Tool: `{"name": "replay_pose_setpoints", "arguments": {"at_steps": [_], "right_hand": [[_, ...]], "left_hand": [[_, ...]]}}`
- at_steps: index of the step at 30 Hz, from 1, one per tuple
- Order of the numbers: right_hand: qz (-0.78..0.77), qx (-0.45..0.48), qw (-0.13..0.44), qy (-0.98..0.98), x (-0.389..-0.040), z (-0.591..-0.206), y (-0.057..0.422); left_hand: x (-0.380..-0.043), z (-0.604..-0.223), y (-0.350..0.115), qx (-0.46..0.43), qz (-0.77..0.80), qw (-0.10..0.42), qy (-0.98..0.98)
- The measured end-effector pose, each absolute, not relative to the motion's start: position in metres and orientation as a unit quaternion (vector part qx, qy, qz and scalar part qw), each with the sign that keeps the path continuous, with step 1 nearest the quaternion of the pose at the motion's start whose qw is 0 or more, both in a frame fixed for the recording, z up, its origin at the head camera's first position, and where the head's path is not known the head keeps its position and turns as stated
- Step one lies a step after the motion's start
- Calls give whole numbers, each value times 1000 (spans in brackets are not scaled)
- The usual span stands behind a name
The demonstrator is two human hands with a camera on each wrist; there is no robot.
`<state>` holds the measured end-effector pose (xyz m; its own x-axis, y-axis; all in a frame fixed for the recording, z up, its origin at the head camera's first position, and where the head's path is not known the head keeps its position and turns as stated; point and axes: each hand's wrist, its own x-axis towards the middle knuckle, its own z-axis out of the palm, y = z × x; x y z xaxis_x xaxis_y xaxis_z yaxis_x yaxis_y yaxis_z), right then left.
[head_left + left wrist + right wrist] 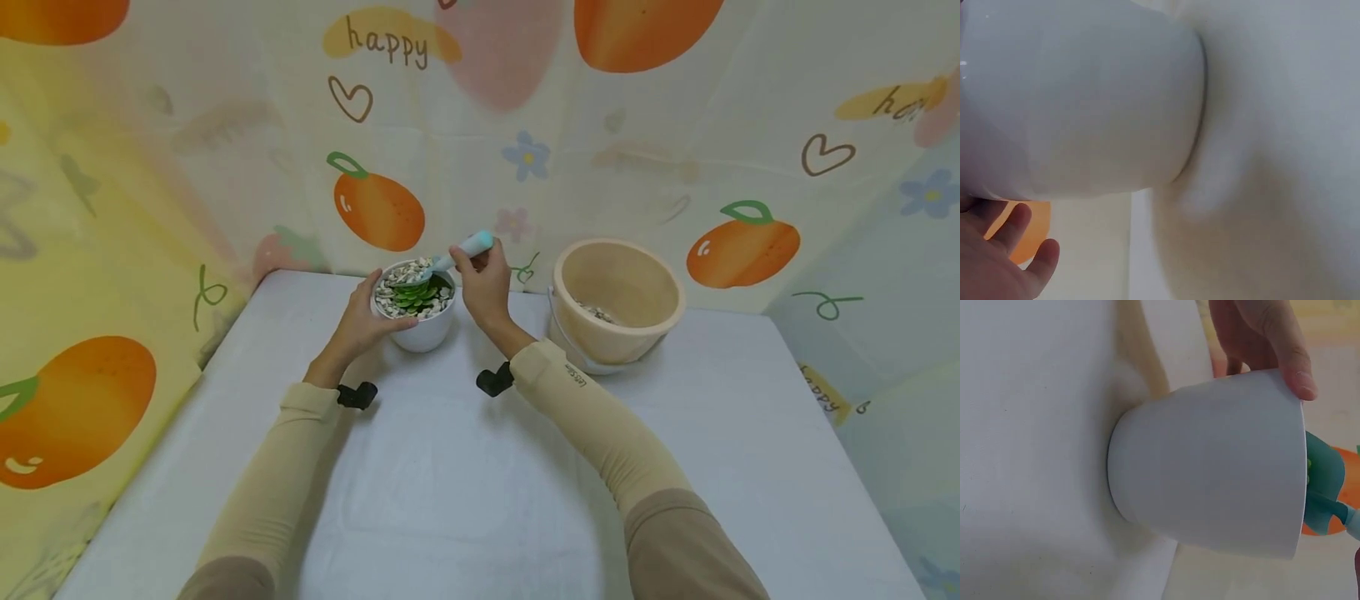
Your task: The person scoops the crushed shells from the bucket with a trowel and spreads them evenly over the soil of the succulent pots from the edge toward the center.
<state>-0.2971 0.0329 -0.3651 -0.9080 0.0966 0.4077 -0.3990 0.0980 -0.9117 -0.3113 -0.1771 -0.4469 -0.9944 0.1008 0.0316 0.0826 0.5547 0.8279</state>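
Observation:
A white flower pot point(423, 336) stands upright on the table, holding a green succulent point(420, 295) ringed by pale pebbles point(437, 310). My left hand point(360, 321) grips the pot's left side, its thumb lying along the front rim; the right wrist view shows that thumb point(1297, 369) too. In my right hand point(487, 290) is a small shovel point(468, 247) with a whitish handle and light blue end, held slanting over the pot. Its teal blade point(1325, 465) shows at the rim in the right wrist view and overlaps the plant in the head view.
To the right of the pot stands a larger cream bucket point(618, 321) with a handle hanging down its front and some pebbles point(595, 312) at its bottom. A white cloth covers the table point(465, 483). Behind it hangs a curtain point(465, 167) printed with oranges.

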Motion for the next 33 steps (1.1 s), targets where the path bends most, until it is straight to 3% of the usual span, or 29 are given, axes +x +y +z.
{"name": "replay_pose_setpoints", "arguments": {"at_steps": [6, 21, 33], "right_hand": [[649, 114, 193, -727, -315, -384, 32], [602, 173, 241, -741, -310, -379, 28], [592, 170, 245, -749, -312, -381, 28]], "left_hand": [[-308, -450, -173, 43, 482, -4, 875], [-296, -453, -157, 20, 455, -91, 886], [-310, -452, -174, 69, 483, -20, 873]]}}
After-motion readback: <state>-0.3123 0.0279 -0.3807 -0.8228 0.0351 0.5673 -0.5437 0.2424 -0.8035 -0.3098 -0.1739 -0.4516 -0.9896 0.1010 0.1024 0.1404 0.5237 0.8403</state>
